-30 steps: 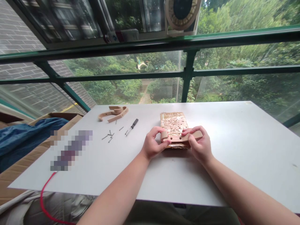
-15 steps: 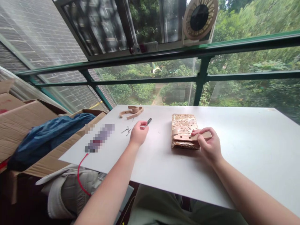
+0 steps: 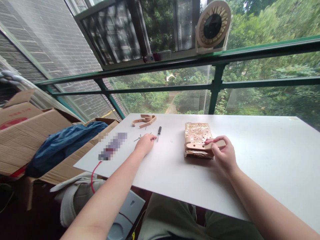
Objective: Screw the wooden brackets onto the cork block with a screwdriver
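My right hand [image 3: 225, 154] grips the right end of a light wooden strip with holes [image 3: 200, 146]. The strip lies across the front part of a plastic-wrapped block [image 3: 198, 130] on the white table [image 3: 172, 173]. My left hand [image 3: 145, 144] rests low over the table, its fingers bent together beside the screws; what they hold, if anything, is hidden. Just right of those fingertips a black-handled screwdriver [image 3: 159, 130] lies on the table. Several screws [image 3: 137, 138] are scattered left of my left hand. Behind them sit curved wooden pieces [image 3: 145, 120].
A blurred-out item [image 3: 112, 146] with a red cable [image 3: 92, 178] lies at the table's left side. Cardboard boxes [image 3: 50, 133] with blue cloth [image 3: 62, 146] stand to the left. A round fan [image 3: 213, 25] is by the window, above the green railing [image 3: 160, 89].
My left hand has let go of the screwdriver, which now lies on the table, and has moved toward the screws. My right hand keeps its grip on the strip. The view has shifted slightly.
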Demonstrator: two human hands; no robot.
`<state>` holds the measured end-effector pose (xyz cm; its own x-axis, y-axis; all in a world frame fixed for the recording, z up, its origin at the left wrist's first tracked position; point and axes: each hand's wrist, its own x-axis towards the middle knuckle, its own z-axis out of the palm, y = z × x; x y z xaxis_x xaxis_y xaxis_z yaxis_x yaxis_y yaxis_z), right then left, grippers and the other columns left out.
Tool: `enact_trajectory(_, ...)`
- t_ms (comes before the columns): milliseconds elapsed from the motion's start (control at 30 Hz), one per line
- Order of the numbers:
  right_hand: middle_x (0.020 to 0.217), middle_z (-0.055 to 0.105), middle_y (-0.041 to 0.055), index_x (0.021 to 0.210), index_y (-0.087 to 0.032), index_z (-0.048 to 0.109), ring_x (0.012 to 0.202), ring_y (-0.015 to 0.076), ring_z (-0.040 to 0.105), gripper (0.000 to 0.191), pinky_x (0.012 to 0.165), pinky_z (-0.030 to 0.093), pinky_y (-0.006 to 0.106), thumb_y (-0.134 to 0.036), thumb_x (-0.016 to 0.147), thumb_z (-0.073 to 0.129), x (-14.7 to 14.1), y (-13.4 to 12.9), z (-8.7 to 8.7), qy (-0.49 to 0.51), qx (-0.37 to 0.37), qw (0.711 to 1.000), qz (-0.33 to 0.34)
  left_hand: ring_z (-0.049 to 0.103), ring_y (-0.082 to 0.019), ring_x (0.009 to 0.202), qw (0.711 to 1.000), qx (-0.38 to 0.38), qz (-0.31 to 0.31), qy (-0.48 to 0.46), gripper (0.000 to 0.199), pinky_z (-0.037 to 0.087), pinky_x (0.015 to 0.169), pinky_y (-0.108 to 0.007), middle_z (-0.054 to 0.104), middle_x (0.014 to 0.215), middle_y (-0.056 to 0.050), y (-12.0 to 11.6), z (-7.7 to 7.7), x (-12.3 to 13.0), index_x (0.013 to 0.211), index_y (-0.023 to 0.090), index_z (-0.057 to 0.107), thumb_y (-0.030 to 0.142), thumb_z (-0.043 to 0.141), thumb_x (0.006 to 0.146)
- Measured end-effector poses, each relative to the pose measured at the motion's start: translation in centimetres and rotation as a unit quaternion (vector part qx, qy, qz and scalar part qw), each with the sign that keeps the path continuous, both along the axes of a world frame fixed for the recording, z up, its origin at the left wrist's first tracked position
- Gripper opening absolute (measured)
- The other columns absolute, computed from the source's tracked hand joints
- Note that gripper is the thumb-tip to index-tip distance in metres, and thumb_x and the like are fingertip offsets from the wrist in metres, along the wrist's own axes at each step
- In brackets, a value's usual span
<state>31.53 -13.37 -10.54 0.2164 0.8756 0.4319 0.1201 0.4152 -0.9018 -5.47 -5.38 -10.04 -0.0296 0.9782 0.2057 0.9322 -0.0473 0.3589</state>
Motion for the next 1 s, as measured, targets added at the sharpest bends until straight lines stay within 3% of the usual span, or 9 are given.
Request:
enact_trajectory(200,0.088,0.074,0.0036,0.089,-0.024,0.050,0.103,0.0240,0.069,0.011,0.095,0.050,0.047,-0.019,0.086,0.059,0.0,-0.1,0.1,-0.003,0.003,1.000,-0.001,0.066,-0.024,0.096,0.999,-0.016,-0.024,0.043,0.028,0.050,0.089,-0.033,0.072,0.111,-0.005,1.2,0.6,-1.0,0.100,0.028,0.076,0.026,0.054,0.083)
enact_trajectory(433,0.088,0.074,0.0041,0.089,-0.024,0.049,0.102,0.0240,0.069,0.012,0.084,0.054,0.041,-0.019,0.084,0.059,0.1,-0.1,0.3,0.005,-0.002,1.000,0.005,0.066,-0.025,0.097,0.994,0.001,-0.087,0.061,0.015,0.048,0.093,-0.034,0.071,0.097,-0.006,1.5,2.2,-0.7,0.080,0.025,0.074,0.027,0.059,0.080)
enact_trajectory(533,0.087,0.074,0.0035,0.088,-0.024,0.049,0.101,0.0234,0.069,0.012,0.085,0.054,0.041,-0.020,0.083,0.059,0.0,0.0,0.3,0.009,-0.002,1.000,0.004,0.064,-0.027,0.098,0.995,0.037,-0.081,0.037,0.016,0.048,0.093,-0.037,0.070,0.097,-0.008,1.1,2.8,0.3,0.086,0.023,0.069,0.030,0.055,0.084)
enact_trajectory(633,0.086,0.074,0.0032,0.088,-0.024,0.048,0.097,0.0227,0.070,0.011,0.082,0.055,0.040,-0.020,0.083,0.058,0.0,0.0,0.4,0.012,-0.004,1.000,0.009,0.065,-0.025,0.093,0.995,0.075,-0.068,-0.008,0.025,0.050,0.087,-0.038,0.070,0.097,-0.009,0.3,3.4,2.5,0.103,0.020,0.064,0.035,0.047,0.092)
enact_trajectory(733,0.086,0.074,0.0035,0.088,-0.024,0.048,0.095,0.0223,0.071,0.011,0.077,0.056,0.038,-0.020,0.083,0.057,-0.1,0.0,0.5,0.017,-0.005,1.000,0.011,0.067,-0.020,0.091,0.988,0.100,-0.096,-0.066,0.032,0.053,0.080,-0.031,0.071,0.101,-0.007,-1.5,4.3,6.1,0.114,0.020,0.060,0.041,0.045,0.095)
enact_trajectory(800,0.085,0.074,0.0035,0.088,-0.024,0.048,0.093,0.0218,0.071,0.011,0.073,0.056,0.036,-0.020,0.083,0.057,-0.1,0.0,0.6,0.022,-0.006,1.000,0.012,0.068,-0.018,0.088,0.960,0.129,-0.159,-0.192,0.034,0.055,0.077,-0.029,0.071,0.100,-0.006,-3.1,5.2,8.9,0.120,0.021,0.060,0.041,0.050,0.094)
enact_trajectory(867,0.085,0.074,0.0032,0.088,-0.024,0.047,0.090,0.0209,0.071,0.011,0.069,0.056,0.033,-0.020,0.083,0.057,-0.1,0.0,0.6,0.026,-0.009,1.000,0.015,0.069,-0.017,0.088,0.927,0.144,-0.224,-0.263,0.027,0.056,0.079,-0.029,0.072,0.099,-0.005,-4.7,6.3,11.6,0.112,0.021,0.065,0.038,0.054,0.094)
enact_trajectory(1000,0.087,0.074,0.0034,0.088,-0.024,0.046,0.070,0.0166,0.069,0.011,0.055,0.052,0.027,-0.022,0.083,0.056,-0.1,0.0,0.5,0.035,-0.020,0.999,0.028,0.070,-0.017,0.086,0.895,0.162,-0.336,-0.245,0.017,0.055,0.083,-0.030,0.074,0.094,-0.004,-6.6,8.0,15.5,0.104,0.021,0.068,0.029,0.061,0.091)
